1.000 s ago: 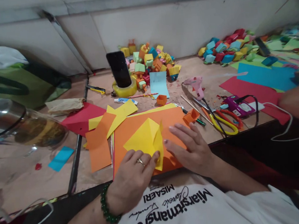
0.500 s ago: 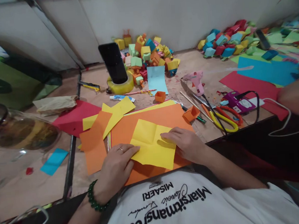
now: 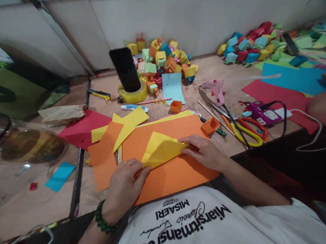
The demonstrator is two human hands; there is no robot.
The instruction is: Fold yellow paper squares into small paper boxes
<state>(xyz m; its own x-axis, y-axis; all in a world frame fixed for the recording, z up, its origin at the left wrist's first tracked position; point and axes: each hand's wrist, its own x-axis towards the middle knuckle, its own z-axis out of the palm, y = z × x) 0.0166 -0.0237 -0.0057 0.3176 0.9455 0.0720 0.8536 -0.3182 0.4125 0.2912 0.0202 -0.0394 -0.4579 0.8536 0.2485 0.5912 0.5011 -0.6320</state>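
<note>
A sheet of yellow paper [image 3: 162, 149], its near half folded up over the far half, lies on a large orange sheet [image 3: 178, 177]. My left hand [image 3: 128, 181] pinches its left corner between thumb and fingers. At the opposite corner, my right hand [image 3: 200, 151] grips the paper the same way. The folded edge runs between the two hands. Just beyond my right hand sits a small orange paper box [image 3: 210, 125]. Yellow strips [image 3: 132, 122] and an orange piece of paper [image 3: 105, 156] lie to the left of the orange sheet.
A black phone [image 3: 125, 69] leans upright in a roll of yellow tape [image 3: 134, 95]. Folded paper boxes [image 3: 161, 62] are heaped behind. Right are a pink glue gun [image 3: 215, 87], scissors [image 3: 248, 136] and a purple adapter [image 3: 264, 114]. A glass bottle [image 3: 32, 143] stands left; another person's arm [image 3: 324, 109] is far right.
The yellow paper, spread out flat before with creases showing, is now folded with its near part turned up and away from me. Both hands have stayed at its sides.
</note>
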